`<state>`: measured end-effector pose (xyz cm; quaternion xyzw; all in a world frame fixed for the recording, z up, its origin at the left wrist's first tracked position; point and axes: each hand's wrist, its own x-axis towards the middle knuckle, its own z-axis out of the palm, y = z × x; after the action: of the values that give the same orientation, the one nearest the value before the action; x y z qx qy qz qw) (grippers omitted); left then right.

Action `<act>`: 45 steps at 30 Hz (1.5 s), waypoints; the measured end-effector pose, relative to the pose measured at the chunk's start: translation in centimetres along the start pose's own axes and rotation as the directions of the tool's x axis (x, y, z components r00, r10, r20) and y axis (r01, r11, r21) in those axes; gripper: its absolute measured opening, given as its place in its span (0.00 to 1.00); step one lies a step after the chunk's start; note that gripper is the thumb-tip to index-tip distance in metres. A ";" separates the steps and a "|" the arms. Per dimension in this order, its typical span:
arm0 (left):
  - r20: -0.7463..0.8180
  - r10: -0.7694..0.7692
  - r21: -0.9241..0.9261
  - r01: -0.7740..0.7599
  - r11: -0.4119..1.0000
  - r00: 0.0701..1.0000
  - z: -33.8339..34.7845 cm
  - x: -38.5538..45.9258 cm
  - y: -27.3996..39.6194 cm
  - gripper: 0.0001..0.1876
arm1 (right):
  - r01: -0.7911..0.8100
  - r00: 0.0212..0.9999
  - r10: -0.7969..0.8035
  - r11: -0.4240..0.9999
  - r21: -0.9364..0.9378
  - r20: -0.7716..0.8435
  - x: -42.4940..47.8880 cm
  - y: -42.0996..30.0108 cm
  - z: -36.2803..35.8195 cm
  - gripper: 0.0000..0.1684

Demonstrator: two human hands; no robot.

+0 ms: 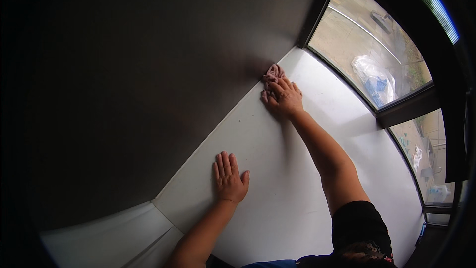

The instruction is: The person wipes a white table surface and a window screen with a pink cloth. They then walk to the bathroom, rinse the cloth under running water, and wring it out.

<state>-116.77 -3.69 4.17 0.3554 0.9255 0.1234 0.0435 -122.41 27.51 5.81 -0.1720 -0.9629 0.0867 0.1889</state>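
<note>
A pinkish-brown cloth lies bunched on a white, smooth surface, at its edge against a dark panel. My right hand presses on the cloth, fingers spread over and around it, with the arm stretched far forward. Nearer to me, my left hand rests flat on the same white surface, palm down, holding nothing, its thumb apart from the fingers. Small dark specks show on the surface between the two hands.
The dark, faintly reflecting panel borders the white surface on the left. Dark-framed window panes run along the right, with paving, plastic wrapping and a clear container visible through them. White panels meet the surface at lower left.
</note>
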 end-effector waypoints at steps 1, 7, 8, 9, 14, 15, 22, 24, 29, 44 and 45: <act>-0.003 -0.002 -0.012 0.002 1.000 1.000 0.2 0.0 -0.1 0.38 | -0.144 0.990 0.144 0.989 -0.035 0.000 0.9 0.9 0.0 0.27; -0.055 0.004 -0.029 -0.006 1.000 0.998 1.1 -0.3 -0.1 0.38 | 0.003 1.000 -0.001 0.994 0.107 -0.018 -0.9 -5.7 3.0 0.24; -0.068 -0.003 -0.043 0.000 0.999 0.998 1.6 -0.4 -0.2 0.38 | 0.045 0.996 -0.038 0.994 0.098 -0.075 -2.2 -7.9 3.2 0.24; -0.082 -0.010 -0.055 0.006 0.998 0.997 1.7 -0.6 -0.3 0.38 | 0.058 0.997 -0.065 0.984 0.169 0.040 -3.3 -9.5 2.8 0.23; -0.344 0.031 -0.282 -0.134 0.950 0.938 1.5 -0.6 -0.5 0.16 | 0.227 0.960 -0.271 0.903 0.366 0.074 -9.5 -14.1 0.8 0.18; -0.344 0.034 -0.292 -0.141 0.946 0.938 1.9 -0.8 -0.9 0.15 | 0.166 0.959 -0.242 0.903 0.396 0.150 -10.1 -14.2 -0.1 0.17; -0.343 -0.207 -0.547 -0.015 0.837 0.916 0.1 -4.4 1.6 0.08 | -0.456 0.804 0.227 -0.359 0.814 0.550 -18.4 -7.2 -7.4 0.09; -0.123 -0.209 -0.745 0.049 0.665 0.970 -0.6 -6.5 4.1 0.11 | -0.269 0.864 0.202 -0.588 0.763 0.461 -21.8 -6.7 -10.3 0.17; 0.661 0.114 -0.683 0.657 -0.321 0.742 -0.9 -10.2 11.5 0.18 | -0.088 0.892 0.174 -0.839 0.537 0.418 -28.2 -8.3 -18.3 0.31; 0.383 0.036 -0.919 0.377 0.117 0.923 -0.7 -19.3 16.6 0.12 | -0.265 0.757 0.312 -0.657 0.706 0.575 -46.2 -3.7 -19.2 0.18; 0.363 0.045 -0.928 0.357 0.105 0.931 -0.6 -19.7 16.5 0.12 | -0.261 0.724 0.351 -0.657 0.707 0.594 -46.8 -3.7 -18.3 0.16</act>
<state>-91.55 -5.11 8.90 0.1493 0.6232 0.6422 0.4206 -75.59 8.87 7.80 -0.2731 -0.2571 0.9017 0.2150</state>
